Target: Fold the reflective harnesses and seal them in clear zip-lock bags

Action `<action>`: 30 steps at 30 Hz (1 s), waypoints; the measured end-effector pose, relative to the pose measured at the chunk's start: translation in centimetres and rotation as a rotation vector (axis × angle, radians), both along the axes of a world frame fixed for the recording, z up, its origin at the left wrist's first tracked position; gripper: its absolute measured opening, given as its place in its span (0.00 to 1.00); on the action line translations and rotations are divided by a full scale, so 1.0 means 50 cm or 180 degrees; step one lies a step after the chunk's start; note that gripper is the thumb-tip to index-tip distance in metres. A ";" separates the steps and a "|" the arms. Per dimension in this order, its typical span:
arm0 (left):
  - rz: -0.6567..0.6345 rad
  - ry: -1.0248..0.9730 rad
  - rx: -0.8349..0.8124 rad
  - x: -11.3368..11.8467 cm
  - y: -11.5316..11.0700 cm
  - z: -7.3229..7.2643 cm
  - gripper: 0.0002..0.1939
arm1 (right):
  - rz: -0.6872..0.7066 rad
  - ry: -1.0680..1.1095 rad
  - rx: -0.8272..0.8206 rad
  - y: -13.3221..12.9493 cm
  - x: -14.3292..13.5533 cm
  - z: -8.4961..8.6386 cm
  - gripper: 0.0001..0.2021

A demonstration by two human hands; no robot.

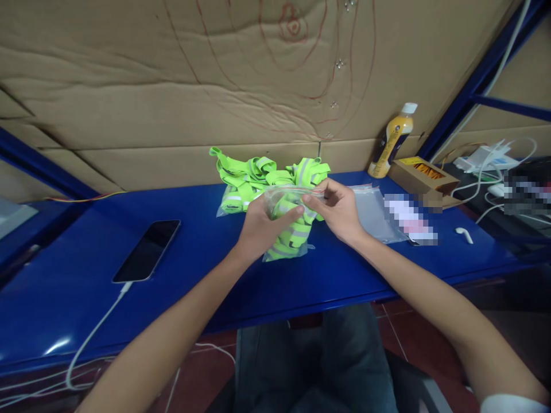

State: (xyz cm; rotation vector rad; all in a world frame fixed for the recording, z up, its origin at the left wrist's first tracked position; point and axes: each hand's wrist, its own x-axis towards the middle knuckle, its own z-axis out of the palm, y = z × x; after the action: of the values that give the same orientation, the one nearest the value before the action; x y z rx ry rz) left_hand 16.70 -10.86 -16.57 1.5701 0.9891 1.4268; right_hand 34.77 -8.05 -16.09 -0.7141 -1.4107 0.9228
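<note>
A clear zip bag (289, 244) with a folded neon green strap with grey reflective stripes inside stands between my hands over the blue table. My left hand (261, 226) is wrapped round its left side, thumb across the front. At the top right, my right hand (338, 207) pinches the bag's zip edge between thumb and fingers. Behind the bag lies a heap of more green reflective straps (258, 172), partly hidden by the held bag. Flat clear bags (374, 215) lie just right of my right hand.
On the blue table (206, 269), a phone (147, 251) with a white cable lies left. At right are a yellow bottle (392, 140), an open cardboard box (424, 182), a blurred-out item (408, 221) and a white earbud (464, 234). Cardboard (129, 115) stands behind.
</note>
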 end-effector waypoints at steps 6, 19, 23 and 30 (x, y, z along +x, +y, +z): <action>-0.0217 -0.0535 -0.0315 -0.006 -0.002 0.009 0.18 | 0.0734 -0.0029 -0.0191 -0.006 -0.001 0.013 0.28; 0.0475 0.0056 0.0621 -0.016 -0.010 0.014 0.15 | 0.0533 -0.0291 0.0173 -0.027 -0.018 -0.010 0.22; 0.0443 0.0137 0.0435 -0.016 -0.006 0.014 0.35 | 0.0345 -0.0259 0.0193 -0.015 -0.013 -0.019 0.22; 0.0010 -0.0352 -0.0739 -0.003 -0.008 0.014 0.33 | 0.0027 0.0036 0.0151 -0.003 -0.007 -0.024 0.24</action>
State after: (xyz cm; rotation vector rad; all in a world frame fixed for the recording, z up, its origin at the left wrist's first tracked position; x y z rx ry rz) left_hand 16.53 -11.25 -15.89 1.3083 1.0507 1.3335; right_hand 34.42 -8.18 -17.30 -0.6667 -1.4220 0.8958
